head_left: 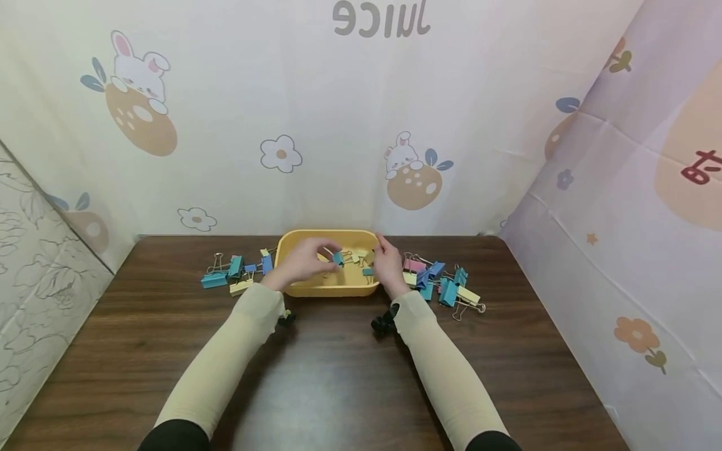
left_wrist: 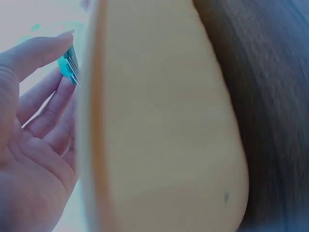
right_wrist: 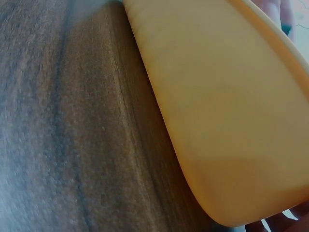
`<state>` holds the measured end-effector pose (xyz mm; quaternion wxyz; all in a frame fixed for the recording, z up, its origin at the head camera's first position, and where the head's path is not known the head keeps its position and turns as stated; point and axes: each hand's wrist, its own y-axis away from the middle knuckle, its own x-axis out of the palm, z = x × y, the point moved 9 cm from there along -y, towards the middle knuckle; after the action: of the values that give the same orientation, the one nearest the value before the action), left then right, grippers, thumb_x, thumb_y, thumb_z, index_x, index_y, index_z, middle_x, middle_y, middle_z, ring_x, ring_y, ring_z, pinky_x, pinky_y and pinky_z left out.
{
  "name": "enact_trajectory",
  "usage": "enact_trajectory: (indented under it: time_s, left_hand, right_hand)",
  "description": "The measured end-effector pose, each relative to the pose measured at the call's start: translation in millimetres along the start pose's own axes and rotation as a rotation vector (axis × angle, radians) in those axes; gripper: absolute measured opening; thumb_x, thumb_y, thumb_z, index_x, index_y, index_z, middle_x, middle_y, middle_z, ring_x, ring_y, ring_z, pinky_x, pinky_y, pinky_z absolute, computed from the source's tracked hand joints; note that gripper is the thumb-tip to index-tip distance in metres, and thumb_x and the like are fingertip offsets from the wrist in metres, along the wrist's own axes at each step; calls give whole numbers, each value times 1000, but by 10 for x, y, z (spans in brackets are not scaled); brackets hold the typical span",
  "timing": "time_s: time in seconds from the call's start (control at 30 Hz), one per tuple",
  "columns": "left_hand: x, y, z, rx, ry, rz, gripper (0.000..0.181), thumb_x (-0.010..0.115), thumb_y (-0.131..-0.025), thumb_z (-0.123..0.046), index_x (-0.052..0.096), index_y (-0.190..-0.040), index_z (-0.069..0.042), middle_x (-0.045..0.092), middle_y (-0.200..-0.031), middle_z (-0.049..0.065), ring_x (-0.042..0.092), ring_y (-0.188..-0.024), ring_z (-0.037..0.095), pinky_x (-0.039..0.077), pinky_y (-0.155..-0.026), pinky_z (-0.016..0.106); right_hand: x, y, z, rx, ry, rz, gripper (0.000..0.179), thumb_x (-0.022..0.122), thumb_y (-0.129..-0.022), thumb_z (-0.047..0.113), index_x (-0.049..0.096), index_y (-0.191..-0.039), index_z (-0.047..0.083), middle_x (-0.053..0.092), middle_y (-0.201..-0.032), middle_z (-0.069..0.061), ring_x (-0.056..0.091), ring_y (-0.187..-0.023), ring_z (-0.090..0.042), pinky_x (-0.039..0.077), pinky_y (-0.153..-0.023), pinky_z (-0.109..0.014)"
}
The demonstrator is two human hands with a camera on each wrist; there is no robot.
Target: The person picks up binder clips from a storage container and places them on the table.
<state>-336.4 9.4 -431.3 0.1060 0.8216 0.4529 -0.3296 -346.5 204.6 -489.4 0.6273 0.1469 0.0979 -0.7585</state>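
Observation:
A teal binder clip (head_left: 338,258) is pinched between the thumb and fingers of my left hand (head_left: 306,259), over the inside of a yellow plastic tray (head_left: 329,291). In the left wrist view the same teal clip (left_wrist: 68,65) shows at the fingertips, partly behind the tray's rim. My right hand (head_left: 389,265) grips the tray's right end. The right wrist view shows its fingers (right_wrist: 280,223) along the outside of that end wall. Several small clips lie in the tray, among them a teal one (head_left: 368,272) near the right hand.
Left of the tray lies a loose group of teal, blue and yellow binder clips (head_left: 215,280). To its right is a larger pile with blue, teal, pink and yellow clips (head_left: 448,292). The brown wooden table (head_left: 333,376) meets a patterned curtain (head_left: 338,194) behind.

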Motion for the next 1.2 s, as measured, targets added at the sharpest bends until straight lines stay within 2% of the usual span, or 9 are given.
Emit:
enact_trajectory:
  time_s: [0.07,0.13,0.2,0.37,0.5,0.6,0.7,0.9,1.2]
  left_hand:
    - [-70,63,-17,10,1,-10,42,81,-85,-21,68,-123,-8,68,-118,6,65,-100,20,54,-83,41]
    - [-142,133,-21,12,-6,-17,42,81,-85,-22,68,-123,-8,68,-117,7,65,-99,19,54,-80,40]
    - [-208,201,-13,8,-12,-23,41,81,-85,-23,68,-122,-9,68,-117,6,65,-98,19,55,-78,39]
    - [-395,398,-14,-4,-47,-58,39,82,-85,-25,70,-119,-12,68,-114,1,66,-96,19,55,-77,41]
    - [-527,587,39,-38,-68,-90,37,82,-84,-27,70,-117,-15,68,-111,-1,65,-95,20,53,-76,40]
    - [-625,732,98,-42,-97,-115,37,82,-84,-26,70,-117,-13,69,-108,0,65,-94,22,52,-71,36]
    - [-736,870,158,-33,-116,-148,38,82,-84,-22,70,-117,-9,70,-102,4,65,-86,24,52,-62,35]
    - [-880,1118,334,-36,-175,-185,40,83,-83,-21,70,-118,-8,70,-94,5,63,-81,23,50,-66,34]
    - [-867,1330,571,-82,-270,-121,36,81,-83,-17,71,-116,-4,68,-97,3,64,-90,25,50,-78,44]
  right_hand:
    - [-5,1,5,-8,-1,-1,48,36,-110,24,32,-157,20,36,-158,-1,55,-80,-16,43,-59,-27]
    - [-3,7,6,-9,-14,2,48,36,-110,24,32,-157,20,41,-155,-4,48,-62,-17,41,-53,-27]
    - [-4,12,8,-8,-19,4,48,36,-110,24,32,-157,21,42,-154,-4,42,-55,-15,40,-51,-26]
    - [-11,8,34,-10,-24,3,48,36,-110,23,32,-157,22,47,-150,-4,42,-53,-14,40,-50,-25]
    - [-7,21,12,5,-30,7,47,36,-110,24,32,-157,25,59,-128,-12,41,-49,-13,40,-49,-25]
    - [-8,37,0,11,-32,10,48,36,-110,24,32,-157,25,60,-119,-15,41,-49,-13,39,-49,-25]
    - [-16,43,15,2,-27,11,48,36,-110,24,32,-157,24,59,-122,-15,41,-50,-15,39,-49,-26]
    - [-15,44,23,-11,-4,3,48,36,-109,23,33,-157,21,42,-154,-4,45,-64,-16,41,-57,-27]
    - [-20,42,12,-1,-24,6,48,36,-110,24,33,-157,20,43,-153,-6,43,-55,-14,40,-51,-26]
